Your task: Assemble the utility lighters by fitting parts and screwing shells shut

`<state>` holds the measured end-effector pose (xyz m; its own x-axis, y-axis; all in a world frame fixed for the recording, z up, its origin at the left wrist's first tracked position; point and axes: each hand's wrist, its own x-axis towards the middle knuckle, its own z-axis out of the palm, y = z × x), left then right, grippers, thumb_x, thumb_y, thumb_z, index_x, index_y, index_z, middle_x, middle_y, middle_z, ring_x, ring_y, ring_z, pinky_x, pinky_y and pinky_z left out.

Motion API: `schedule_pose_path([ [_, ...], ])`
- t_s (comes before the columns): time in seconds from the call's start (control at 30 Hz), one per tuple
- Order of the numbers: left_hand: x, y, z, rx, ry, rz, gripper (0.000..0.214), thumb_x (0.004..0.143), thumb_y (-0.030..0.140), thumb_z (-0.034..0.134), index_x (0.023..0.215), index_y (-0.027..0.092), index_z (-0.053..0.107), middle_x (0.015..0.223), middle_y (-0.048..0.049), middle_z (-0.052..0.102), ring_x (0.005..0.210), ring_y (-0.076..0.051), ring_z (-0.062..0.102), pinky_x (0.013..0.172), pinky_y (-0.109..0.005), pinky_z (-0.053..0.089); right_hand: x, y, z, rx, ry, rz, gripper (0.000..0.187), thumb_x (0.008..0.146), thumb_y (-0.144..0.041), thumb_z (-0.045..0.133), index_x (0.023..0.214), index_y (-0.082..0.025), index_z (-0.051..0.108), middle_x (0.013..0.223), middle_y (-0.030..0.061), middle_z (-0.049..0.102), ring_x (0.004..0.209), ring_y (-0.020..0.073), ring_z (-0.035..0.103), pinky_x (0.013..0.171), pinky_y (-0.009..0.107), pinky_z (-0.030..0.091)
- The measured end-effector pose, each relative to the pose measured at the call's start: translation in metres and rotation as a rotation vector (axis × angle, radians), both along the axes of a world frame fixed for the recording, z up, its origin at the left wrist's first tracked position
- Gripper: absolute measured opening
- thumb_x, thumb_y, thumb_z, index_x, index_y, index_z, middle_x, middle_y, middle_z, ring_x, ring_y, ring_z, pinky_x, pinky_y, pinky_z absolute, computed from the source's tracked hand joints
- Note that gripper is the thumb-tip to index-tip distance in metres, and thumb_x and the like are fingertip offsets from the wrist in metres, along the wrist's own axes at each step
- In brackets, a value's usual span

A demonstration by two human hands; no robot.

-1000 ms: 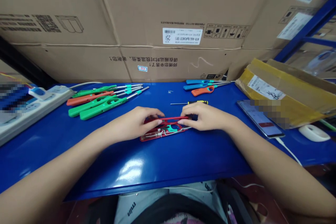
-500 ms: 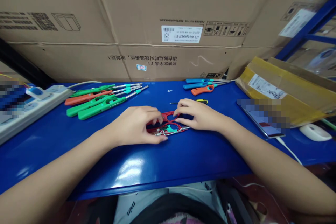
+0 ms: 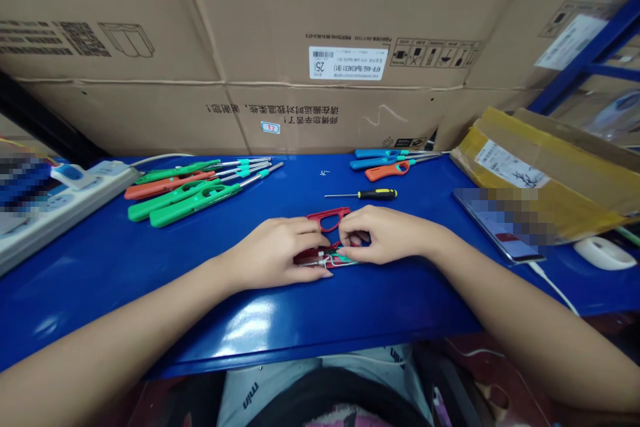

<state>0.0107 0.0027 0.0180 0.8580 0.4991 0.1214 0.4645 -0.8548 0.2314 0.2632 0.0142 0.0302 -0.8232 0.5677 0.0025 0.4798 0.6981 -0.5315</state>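
Observation:
A red lighter lies opened in two halves on the blue table (image 3: 310, 320). The loose upper red shell (image 3: 329, 217) rests just behind my hands. My left hand (image 3: 280, 252) presses down on the lower red half (image 3: 313, 256), fingers closed over it. My right hand (image 3: 383, 233) pinches at the green trigger and metal parts (image 3: 343, 258) inside that half. The two hands nearly touch.
Several green and orange long lighters (image 3: 190, 190) lie at the left, three blue and orange ones (image 3: 387, 163) at the back right. A yellow-handled screwdriver (image 3: 367, 194) lies behind my hands. A power strip (image 3: 55, 203), phone (image 3: 500, 223), mouse (image 3: 603, 252) and cardboard boxes (image 3: 300, 33) surround the work area.
The upper red shell has come off the lighter and now lies behind the hands. My right hand has moved down onto the lower half's inner parts; my left hand has settled on it.

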Motion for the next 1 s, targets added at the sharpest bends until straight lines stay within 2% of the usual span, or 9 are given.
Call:
schedule_pose_path([
  [0.2, -0.004, 0.003, 0.009, 0.059, -0.013, 0.069, 0.048, 0.091, 0.058, 0.059, 0.12, 0.021, 0.068, 0.115, -0.0063, 0.072, 0.103, -0.026, 0.068, 0.087, -0.036, 0.051, 0.007, 0.001, 0.006, 0.008, -0.009, -0.014, 0.009, 0.088, -0.02, 0.064, 0.079, -0.017, 0.064, 0.075, -0.0011, 0.061, 0.067, 0.0111, 0.055, 0.063, 0.023, 0.04],
  [0.33, -0.009, 0.012, 0.01, 0.05, -0.081, 0.148, 0.029, 0.097, 0.039, 0.053, 0.114, 0.021, 0.07, 0.109, -0.0047, 0.071, 0.102, -0.022, 0.067, 0.086, -0.034, 0.051, 0.015, 0.002, 0.012, -0.043, -0.051, -0.089, 0.014, 0.091, -0.032, 0.063, 0.088, -0.018, 0.065, 0.077, -0.0008, 0.061, 0.067, 0.0116, 0.053, 0.059, 0.023, 0.04],
  [0.43, -0.014, 0.02, 0.007, 0.054, -0.086, 0.196, 0.019, 0.093, 0.027, 0.056, 0.103, 0.021, 0.072, 0.104, -0.0034, 0.071, 0.098, -0.021, 0.066, 0.083, -0.032, 0.051, 0.021, 0.004, 0.015, -0.094, -0.124, -0.126, 0.021, 0.09, -0.039, 0.063, 0.083, -0.019, 0.063, 0.076, -0.0009, 0.06, 0.067, 0.012, 0.053, 0.059, 0.024, 0.04],
  [0.5, -0.017, 0.026, 0.003, 0.014, -0.089, 0.222, 0.015, 0.091, 0.025, 0.06, 0.098, 0.021, 0.073, 0.098, -0.0025, 0.071, 0.09, -0.02, 0.067, 0.078, -0.031, 0.051, 0.026, 0.005, 0.019, -0.134, -0.167, -0.148, 0.027, 0.09, -0.044, 0.063, 0.08, -0.019, 0.062, 0.075, -0.001, 0.06, 0.067, 0.0123, 0.053, 0.059, 0.025, 0.039],
  [0.6, -0.019, 0.031, -0.007, -0.061, -0.202, 0.285, 0.014, 0.092, 0.024, 0.061, 0.096, 0.021, 0.074, 0.092, -0.002, 0.07, 0.077, -0.016, 0.066, 0.069, -0.027, 0.05, 0.035, 0.007, 0.027, -0.214, -0.23, -0.185, 0.036, 0.084, -0.056, 0.068, 0.082, -0.02, 0.064, 0.078, -0.0004, 0.062, 0.072, 0.0143, 0.055, 0.063, 0.026, 0.042],
  [0.7, -0.014, 0.034, -0.019, -0.081, -0.363, 0.265, 0.014, 0.092, 0.024, 0.064, 0.094, 0.02, 0.077, 0.093, -0.0032, 0.072, 0.08, -0.016, 0.067, 0.07, -0.027, 0.051, 0.043, 0.008, 0.034, -0.301, -0.303, -0.222, 0.042, 0.07, -0.057, 0.08, 0.086, -0.021, 0.066, 0.087, 0.0013, 0.064, 0.083, 0.0178, 0.058, 0.07, 0.027, 0.045],
  [0.8, -0.008, 0.035, -0.027, -0.05, -0.438, 0.28, 0.012, 0.091, 0.025, 0.067, 0.096, 0.02, 0.077, 0.093, -0.0042, 0.074, 0.084, -0.017, 0.067, 0.074, -0.029, 0.051, 0.047, 0.01, 0.032, -0.328, -0.384, -0.208, 0.033, 0.071, -0.047, 0.08, 0.084, -0.02, 0.066, 0.086, 0.0017, 0.063, 0.082, 0.0181, 0.057, 0.07, 0.028, 0.045],
  [0.9, -0.005, 0.032, -0.022, 0.011, -0.478, 0.27, 0.014, 0.089, 0.027, 0.071, 0.1, 0.02, 0.076, 0.097, -0.0042, 0.076, 0.09, -0.019, 0.065, 0.082, -0.032, 0.05, 0.047, 0.011, 0.028, -0.313, -0.395, -0.181, 0.021, 0.08, -0.04, 0.07, 0.082, -0.02, 0.066, 0.082, 0.0015, 0.063, 0.077, 0.017, 0.056, 0.069, 0.028, 0.044],
  [1.0, -0.006, 0.024, -0.011, 0.062, -0.465, 0.136, 0.017, 0.089, 0.034, 0.071, 0.094, 0.018, 0.074, 0.092, -0.0042, 0.076, 0.082, -0.017, 0.065, 0.08, -0.033, 0.048, 0.047, 0.012, 0.028, -0.302, -0.383, -0.186, 0.019, 0.082, -0.039, 0.066, 0.082, -0.02, 0.063, 0.08, 0.0012, 0.064, 0.075, 0.0167, 0.057, 0.068, 0.028, 0.044],
])
